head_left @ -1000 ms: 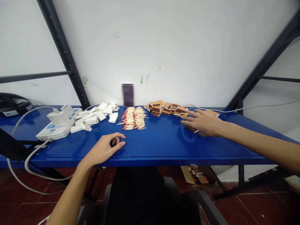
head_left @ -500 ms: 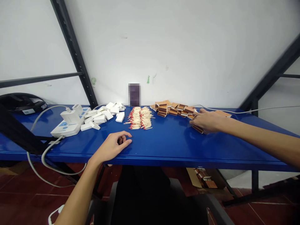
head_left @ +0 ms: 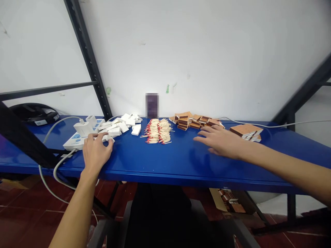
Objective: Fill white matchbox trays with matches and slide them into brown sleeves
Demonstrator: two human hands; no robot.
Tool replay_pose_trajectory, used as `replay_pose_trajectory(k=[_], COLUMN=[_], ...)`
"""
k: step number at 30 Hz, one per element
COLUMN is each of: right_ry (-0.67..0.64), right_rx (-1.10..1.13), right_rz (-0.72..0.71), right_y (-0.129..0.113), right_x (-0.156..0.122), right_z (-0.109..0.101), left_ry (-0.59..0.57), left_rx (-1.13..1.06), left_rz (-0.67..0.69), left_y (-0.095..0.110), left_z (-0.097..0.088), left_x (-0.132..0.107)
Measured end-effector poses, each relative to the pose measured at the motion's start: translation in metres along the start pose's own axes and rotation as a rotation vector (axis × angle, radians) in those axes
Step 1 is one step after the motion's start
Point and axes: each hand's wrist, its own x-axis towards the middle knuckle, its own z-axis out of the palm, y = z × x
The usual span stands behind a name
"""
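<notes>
My left hand (head_left: 97,151) is at the near left edge of a pile of white inner matchbox trays (head_left: 117,127). Its thumb and fingers curl around one white matchbox tray (head_left: 108,138), partly covered by the fingers. My right hand (head_left: 221,141), slightly blurred, is over the table with fingers stretched out and nothing visible in them. Just beyond its fingertips lies a heap of brown matchbox sleeves (head_left: 195,121). Matches (head_left: 157,131) with red heads lie in two rough rows between the trays and the sleeves. To the right of my right hand sits a stack of matchboxes (head_left: 245,131).
A white power strip (head_left: 72,142) with plugged-in chargers and cables is beside my left hand. Black rack posts (head_left: 89,58) frame the blue table (head_left: 160,162). A dark pixelated panel (head_left: 152,105) stands against the wall. Below, a cardboard box (head_left: 216,199) holds more matchboxes.
My left hand has moved left from the table's middle to the white trays. My right hand has come off a brown matchbox piece and spread its fingers, uncovering the stack.
</notes>
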Motion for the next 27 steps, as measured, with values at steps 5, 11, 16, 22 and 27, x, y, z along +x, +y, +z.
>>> replay_pose_trajectory(k=[5, 11, 16, 22, 27], right_ry=[-0.033, 0.05, 0.13, 0.398, 0.306], right_rx=[0.149, 0.357, 0.487, 0.335, 0.175], right_rz=[0.104, 0.123, 0.112, 0.426, 0.588], right_y=[-0.052, -0.064, -0.063, -0.024, 0.007], right_x=[0.047, 0.082, 0.086, 0.092, 0.099], right_z=[0.006, 0.03, 0.038, 0.037, 0.045], left_ry=[-0.127, -0.051, -0.191, -0.661, -0.678], left_rx=[0.037, -0.081, -0.427, -0.655, -0.645], left_rz=[-0.021, 0.036, 0.104, 0.413, 0.447], left_y=[-0.001, 0.001, 0.022, 0.06, 0.075], left_z=[0.006, 0.002, -0.013, -0.016, -0.01], left_x=[0.014, 0.008, -0.015, -0.035, -0.038])
